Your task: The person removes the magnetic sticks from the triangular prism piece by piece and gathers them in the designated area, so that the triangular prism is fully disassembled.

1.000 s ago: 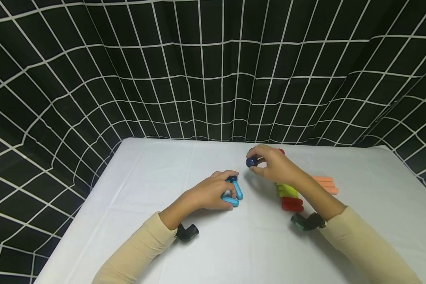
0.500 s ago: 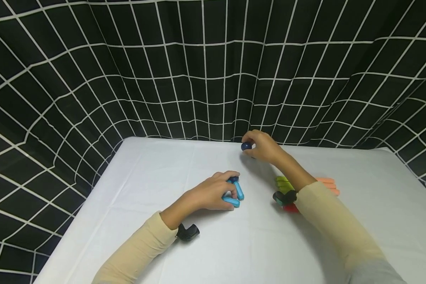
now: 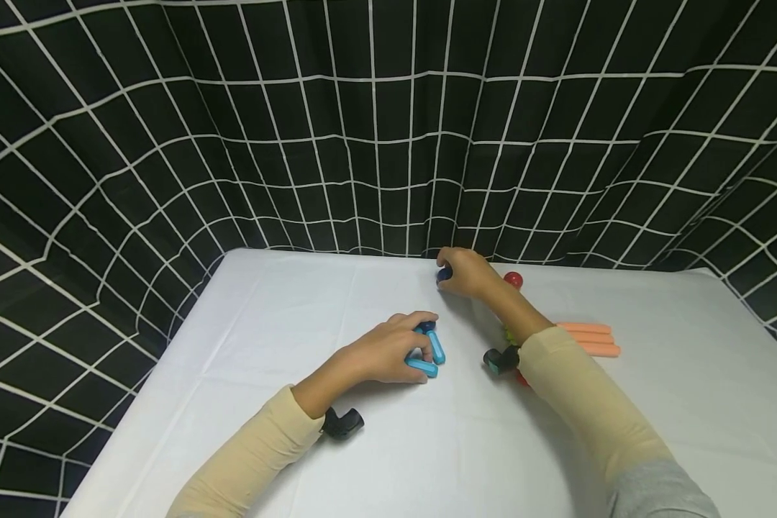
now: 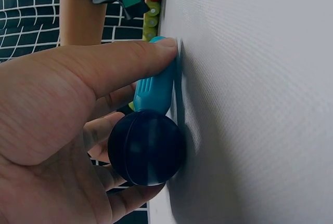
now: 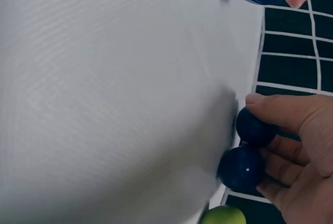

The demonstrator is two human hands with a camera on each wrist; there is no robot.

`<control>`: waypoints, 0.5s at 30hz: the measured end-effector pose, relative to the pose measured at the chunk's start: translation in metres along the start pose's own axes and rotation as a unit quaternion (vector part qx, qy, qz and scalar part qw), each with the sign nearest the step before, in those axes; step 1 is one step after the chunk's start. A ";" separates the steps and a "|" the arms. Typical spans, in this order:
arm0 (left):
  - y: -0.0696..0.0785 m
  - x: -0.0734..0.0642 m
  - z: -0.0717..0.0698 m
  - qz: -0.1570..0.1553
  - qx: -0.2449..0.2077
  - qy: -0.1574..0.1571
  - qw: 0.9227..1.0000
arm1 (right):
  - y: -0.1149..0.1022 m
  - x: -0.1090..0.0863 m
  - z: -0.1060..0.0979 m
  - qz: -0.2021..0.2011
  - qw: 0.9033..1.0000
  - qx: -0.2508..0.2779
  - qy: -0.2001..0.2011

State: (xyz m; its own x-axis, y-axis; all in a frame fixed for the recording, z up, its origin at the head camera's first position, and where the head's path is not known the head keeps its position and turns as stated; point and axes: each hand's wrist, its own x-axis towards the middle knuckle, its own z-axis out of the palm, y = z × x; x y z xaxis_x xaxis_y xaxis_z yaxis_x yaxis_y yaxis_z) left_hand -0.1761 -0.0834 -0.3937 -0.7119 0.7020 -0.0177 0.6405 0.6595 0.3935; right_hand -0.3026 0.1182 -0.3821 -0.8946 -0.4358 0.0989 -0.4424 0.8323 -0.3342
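Observation:
In the head view my left hand (image 3: 391, 349) curls over light-blue sticks (image 3: 435, 347) and a dark-blue ball (image 3: 427, 326) on the white cloth. Up close in the left wrist view, its thumb (image 4: 135, 60) lies on a light-blue ribbed stick (image 4: 154, 91), and its fingers reach behind the dark-blue ball (image 4: 147, 147). Near the table's far edge, my right hand (image 3: 469, 275) pinches a dark-blue ball (image 3: 444, 275). The right wrist view has this ball (image 5: 255, 128) between thumb and fingers, with a second dark-blue ball (image 5: 242, 169) against the fingers just beside it.
Orange sticks (image 3: 585, 339) lie side by side on the right. A red ball (image 3: 513, 280) sits behind the right forearm, which mostly hides yellow-green sticks (image 3: 509, 336) and red pieces (image 3: 522, 379). A black curtain with white grid lines (image 3: 388, 129) borders the white table (image 3: 285, 316).
My right hand has carried the dark-blue ball left and toward the far edge, then slightly back nearer. Its forearm now covers more of the yellow-green and red pieces. The left hand stays put.

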 end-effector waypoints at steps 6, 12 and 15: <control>0.002 0.000 -0.001 -0.001 -0.003 -0.002 1.000 | -0.002 -0.004 0.001 0.011 1.000 -0.002 -0.001; 0.002 0.000 -0.001 -0.003 0.001 -0.003 1.000 | -0.004 -0.008 0.000 0.003 1.000 0.000 0.005; 0.001 0.000 -0.001 -0.006 0.006 -0.006 1.000 | -0.010 -0.015 -0.004 0.005 1.000 0.005 0.017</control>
State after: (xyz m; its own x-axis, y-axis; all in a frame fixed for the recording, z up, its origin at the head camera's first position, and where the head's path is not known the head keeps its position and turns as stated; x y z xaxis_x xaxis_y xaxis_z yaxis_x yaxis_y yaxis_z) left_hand -0.1752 -0.0829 -0.3925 -0.7166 0.6967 -0.0338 0.6346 0.6713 0.3829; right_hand -0.2852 0.1180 -0.3761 -0.9005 -0.4159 0.1268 -0.4332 0.8331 -0.3439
